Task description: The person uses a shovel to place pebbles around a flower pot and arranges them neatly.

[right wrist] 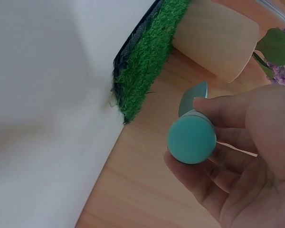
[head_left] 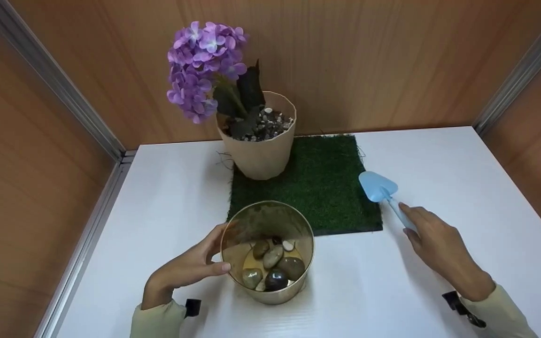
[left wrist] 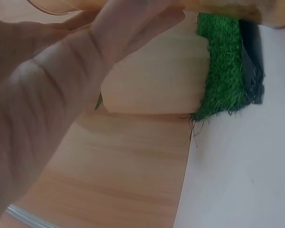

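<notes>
My left hand [head_left: 190, 265] grips the side of an amber see-through container [head_left: 282, 296], thumb at the near rim and fingers behind the wall. Inside lie several smooth pebbles [head_left: 273, 257], dark, grey-brown and white. To the right, my right hand [head_left: 439, 241] holds a light blue trowel [head_left: 377, 186] by its handle, the blade pointing up and left beside the mat's right edge. From the right wrist view, the round end of the trowel's handle [right wrist: 192, 139] sits between thumb and fingers. In the left wrist view my left hand [left wrist: 52, 76] hides much of the container [left wrist: 242, 10].
A beige pot [head_left: 263, 157] with purple flowers [head_left: 204, 65] and gravelly soil [head_left: 270, 124] stands at the back, partly on a green turf mat [head_left: 327, 188]. Wooden panels [head_left: 369, 61] close off the back and both sides of the white table [head_left: 172, 188].
</notes>
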{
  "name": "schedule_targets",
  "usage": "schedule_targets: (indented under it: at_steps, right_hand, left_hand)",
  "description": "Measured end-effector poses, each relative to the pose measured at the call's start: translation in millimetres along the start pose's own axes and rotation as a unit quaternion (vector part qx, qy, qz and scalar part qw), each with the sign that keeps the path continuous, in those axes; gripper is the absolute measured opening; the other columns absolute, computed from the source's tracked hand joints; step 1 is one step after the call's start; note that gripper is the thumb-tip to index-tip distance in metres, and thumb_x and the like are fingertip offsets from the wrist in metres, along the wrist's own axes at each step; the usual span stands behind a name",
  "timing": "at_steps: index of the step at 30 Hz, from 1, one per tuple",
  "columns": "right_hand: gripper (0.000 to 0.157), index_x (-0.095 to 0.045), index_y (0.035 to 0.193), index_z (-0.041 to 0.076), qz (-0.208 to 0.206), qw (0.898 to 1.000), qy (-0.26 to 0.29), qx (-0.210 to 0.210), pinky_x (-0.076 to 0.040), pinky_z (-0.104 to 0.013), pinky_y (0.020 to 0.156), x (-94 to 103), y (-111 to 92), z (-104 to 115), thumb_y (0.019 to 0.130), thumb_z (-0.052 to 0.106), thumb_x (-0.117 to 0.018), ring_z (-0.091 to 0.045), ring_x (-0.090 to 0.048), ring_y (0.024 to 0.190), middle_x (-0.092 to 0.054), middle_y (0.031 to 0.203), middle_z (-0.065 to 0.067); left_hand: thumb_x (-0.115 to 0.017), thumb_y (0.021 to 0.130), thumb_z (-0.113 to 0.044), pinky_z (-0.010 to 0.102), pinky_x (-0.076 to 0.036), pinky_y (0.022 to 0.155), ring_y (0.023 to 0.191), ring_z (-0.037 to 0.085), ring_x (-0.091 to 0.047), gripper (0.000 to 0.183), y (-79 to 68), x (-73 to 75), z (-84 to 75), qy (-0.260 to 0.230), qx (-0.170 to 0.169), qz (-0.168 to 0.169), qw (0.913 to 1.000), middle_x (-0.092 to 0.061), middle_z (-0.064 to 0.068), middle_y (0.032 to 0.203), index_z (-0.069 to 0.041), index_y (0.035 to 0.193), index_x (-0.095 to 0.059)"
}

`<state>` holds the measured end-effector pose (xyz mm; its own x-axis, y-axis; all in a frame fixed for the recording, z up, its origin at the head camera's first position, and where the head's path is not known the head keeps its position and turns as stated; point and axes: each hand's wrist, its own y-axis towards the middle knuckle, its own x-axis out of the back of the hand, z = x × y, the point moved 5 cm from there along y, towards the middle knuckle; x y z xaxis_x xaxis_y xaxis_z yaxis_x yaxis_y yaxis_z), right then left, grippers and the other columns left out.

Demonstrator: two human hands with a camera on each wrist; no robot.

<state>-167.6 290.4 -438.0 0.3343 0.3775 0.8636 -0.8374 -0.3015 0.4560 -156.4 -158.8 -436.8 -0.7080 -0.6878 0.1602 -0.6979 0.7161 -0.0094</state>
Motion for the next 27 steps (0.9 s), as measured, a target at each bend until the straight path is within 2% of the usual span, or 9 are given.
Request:
schedule_targets:
  at_steps: [5,12,20,27]
  right_hand:
    - [0.065,-0.054,0.126,-0.003,0.001,1.000,0.002,0.000,-0.052,-0.047,0.067,1.1,0.3,0.8,0.066,-0.013,-0.076,-0.032,-0.062,0.091,-0.060,0.105,-0.019]
    - [0.065,-0.054,0.126,-0.003,-0.002,1.000,0.008,-0.001,-0.051,-0.049,0.068,3.2,0.6,2.9,0.066,-0.013,-0.076,-0.033,-0.062,0.091,-0.061,0.105,-0.019]
    - [0.066,-0.054,0.127,-0.002,0.001,1.000,0.007,-0.003,-0.051,-0.050,0.069,6.1,1.8,7.1,0.066,-0.012,-0.076,-0.032,-0.062,0.090,-0.061,0.105,-0.018]
    - [0.067,-0.052,0.129,-0.001,0.013,1.000,0.016,-0.017,-0.050,-0.052,0.072,7.9,3.6,10.9,0.067,-0.011,-0.077,-0.033,-0.062,0.091,-0.061,0.107,-0.017]
  left_hand:
    - [-0.060,0.091,-0.022,0.057,-0.031,0.097,0.137,0.030,-0.018,0.074,8.7,-5.6,-0.2,-0.006,-0.001,0.001,1.0000,-0.018,0.008,0.151,-0.019,0.148,-0.013]
    - [-0.061,0.091,-0.023,0.056,-0.028,0.100,0.138,0.025,-0.018,0.075,18.3,-13.1,-2.2,0.012,-0.002,0.001,0.9999,-0.017,0.003,0.152,-0.022,0.148,-0.013]
    - [-0.062,0.090,-0.032,0.059,-0.032,0.095,0.138,0.025,-0.016,0.076,25.5,-20.7,-6.0,0.015,0.003,-0.003,0.9999,-0.019,0.001,0.151,-0.025,0.148,-0.014]
    - [-0.063,0.089,-0.034,0.053,-0.039,0.092,0.138,0.026,-0.017,0.077,30.9,-26.5,-7.5,0.012,0.001,-0.003,0.9999,-0.020,0.002,0.151,-0.025,0.148,-0.014]
